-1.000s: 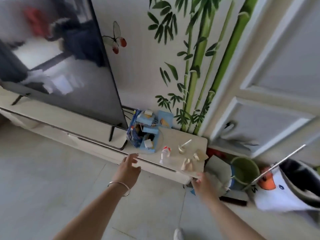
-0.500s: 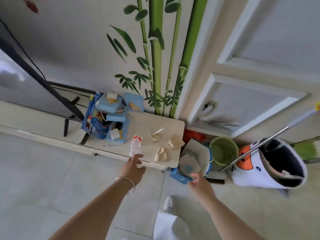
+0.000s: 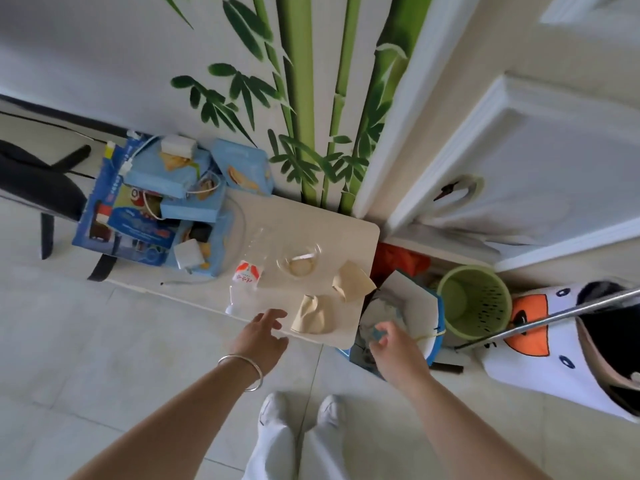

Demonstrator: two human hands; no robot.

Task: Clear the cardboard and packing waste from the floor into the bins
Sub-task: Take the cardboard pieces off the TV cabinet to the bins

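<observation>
The left hand [image 3: 260, 336] reaches toward the near edge of the low shelf [image 3: 360, 233], fingers loosely spread and holding nothing; its fingertips sit just short of a crumpled brown paper [image 3: 313, 315] and close to a clear plastic bottle [image 3: 244, 289] with a red-and-white label lying on the shelf. A bangle [image 3: 247, 370] circles that wrist. The right hand [image 3: 394, 348] hangs over the blue box [image 3: 437, 327] on the floor beside the shelf end, fingers curled partway; something small and pale blue shows at the fingertips, but blur makes it unclear whether it is pinched or simply lies below in the box. White packing waste [image 3: 377, 311] fills that box. A second brown paper [image 3: 353, 280] and a glass bowl [image 3: 300, 261] rest further back on the shelf. Blue cartons [image 3: 156, 209] are heaped at the shelf's left. A green bin [image 3: 474, 301] stands just right of the blue box, and a white bag [image 3: 561, 358] with an orange patch lies beyond it.
</observation>
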